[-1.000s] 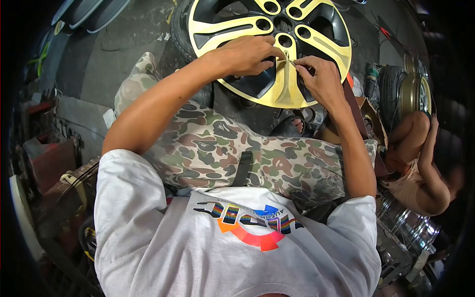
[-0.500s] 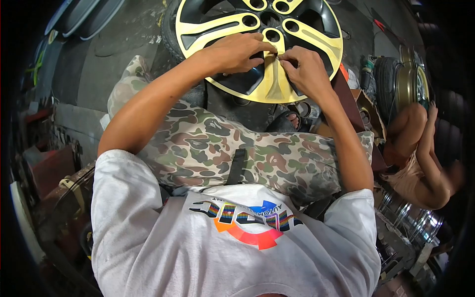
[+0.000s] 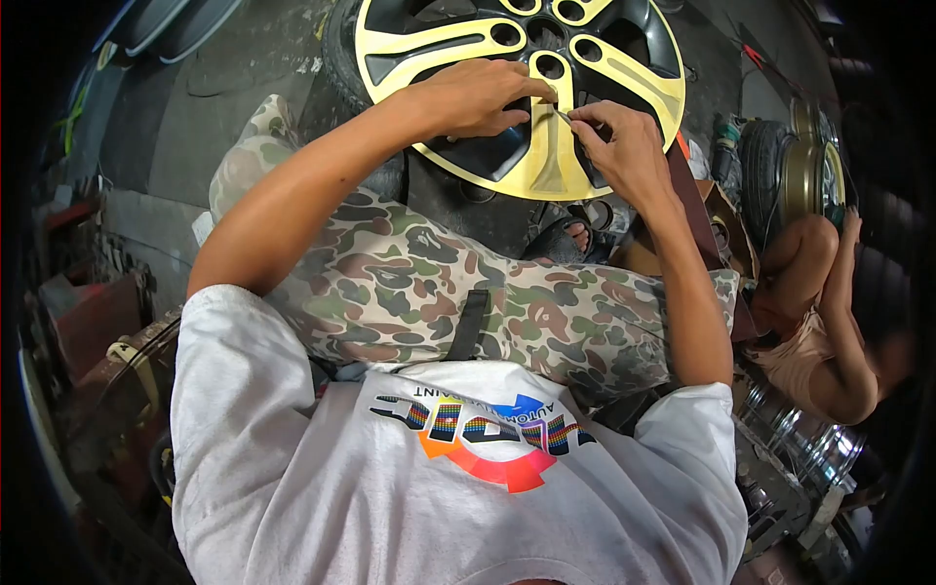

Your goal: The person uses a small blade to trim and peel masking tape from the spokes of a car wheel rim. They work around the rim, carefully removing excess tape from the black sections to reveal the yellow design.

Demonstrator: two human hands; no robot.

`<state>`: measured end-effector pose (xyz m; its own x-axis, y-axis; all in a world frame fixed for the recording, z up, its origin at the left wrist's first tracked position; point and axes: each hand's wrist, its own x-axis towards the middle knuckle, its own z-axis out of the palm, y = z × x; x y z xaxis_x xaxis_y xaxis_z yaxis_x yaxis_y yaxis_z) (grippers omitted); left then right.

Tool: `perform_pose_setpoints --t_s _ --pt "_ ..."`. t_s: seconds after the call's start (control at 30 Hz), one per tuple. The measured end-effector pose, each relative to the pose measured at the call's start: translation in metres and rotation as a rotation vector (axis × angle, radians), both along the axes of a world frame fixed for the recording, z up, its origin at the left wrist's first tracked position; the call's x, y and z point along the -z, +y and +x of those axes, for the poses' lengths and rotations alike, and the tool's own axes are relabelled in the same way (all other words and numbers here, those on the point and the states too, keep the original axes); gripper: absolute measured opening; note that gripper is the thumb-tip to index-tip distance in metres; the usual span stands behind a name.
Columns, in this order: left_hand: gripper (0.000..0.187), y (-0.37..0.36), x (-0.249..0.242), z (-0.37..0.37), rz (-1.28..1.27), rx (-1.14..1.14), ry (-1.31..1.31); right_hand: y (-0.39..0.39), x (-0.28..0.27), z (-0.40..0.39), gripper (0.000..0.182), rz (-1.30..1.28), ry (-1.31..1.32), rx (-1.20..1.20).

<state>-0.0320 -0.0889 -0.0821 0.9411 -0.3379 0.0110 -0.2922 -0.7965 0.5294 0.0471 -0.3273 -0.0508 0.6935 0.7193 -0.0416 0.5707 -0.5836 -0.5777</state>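
Note:
A car wheel rim (image 3: 558, 146) with yellow spoke faces and black recesses lies in front of my knees. My left hand (image 3: 478, 99) reaches over it, index finger stretched to the spoke just below a round bolt hole, thumb apart. I cannot make out anything held in that hand. Close to that fingertip, my right hand (image 3: 622, 146) pinches a small, thin, blade-like piece (image 3: 564, 116) between thumb and forefinger. Its tip points at the spoke; whether it touches the surface is too small to tell.
A tyre (image 3: 341, 60) sits under the rim's left side. At right are another tyre (image 3: 765, 166), a gold rim (image 3: 801, 175) and a seated person (image 3: 814, 322). A cardboard box (image 3: 726, 219) stands near my right forearm. Shiny rims (image 3: 804, 434) lie lower right.
The rim sits slightly further right in view. My right hand has shifted right and a little away from the left fingertip, so the thin piece in its pinch shows more clearly.

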Motion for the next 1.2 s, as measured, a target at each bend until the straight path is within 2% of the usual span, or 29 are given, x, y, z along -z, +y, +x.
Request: perform_pose_setpoints --t_s 0.13,0.47,0.53,0.63,0.73,0.93,1.03,1.2 --pt "0.046 -0.001 0.000 -0.002 0.007 0.010 -0.023 0.003 -0.006 -0.005 0.017 -0.040 -0.074 -0.015" --pt "0.046 -0.003 -0.001 -0.004 0.015 0.031 -0.023 0.003 -0.007 -0.001 0.018 -0.070 -0.001 -0.041" --pt "0.046 -0.003 -0.002 -0.005 0.008 0.039 -0.018 -0.001 -0.001 0.000 0.019 0.009 0.153 0.027" --pt "0.045 -0.001 0.003 -0.003 0.007 0.048 -0.025 -0.003 0.003 -0.002 0.020 0.002 0.164 0.103" --pt "0.045 -0.002 0.001 -0.003 0.013 0.034 0.000 -0.003 0.001 -0.004 0.019 0.017 0.028 0.013" --pt "0.043 -0.002 0.005 -0.004 -0.002 0.034 -0.039 -0.001 -0.001 -0.006 0.019 -0.019 -0.037 -0.009" --pt "0.043 -0.004 -0.003 -0.006 0.013 0.031 0.034 0.001 -0.006 -0.006 0.020 -0.051 -0.031 -0.032" --pt "0.043 -0.004 -0.002 -0.004 0.008 0.047 0.016 0.000 0.001 0.004 0.020 -0.008 0.072 -0.075"
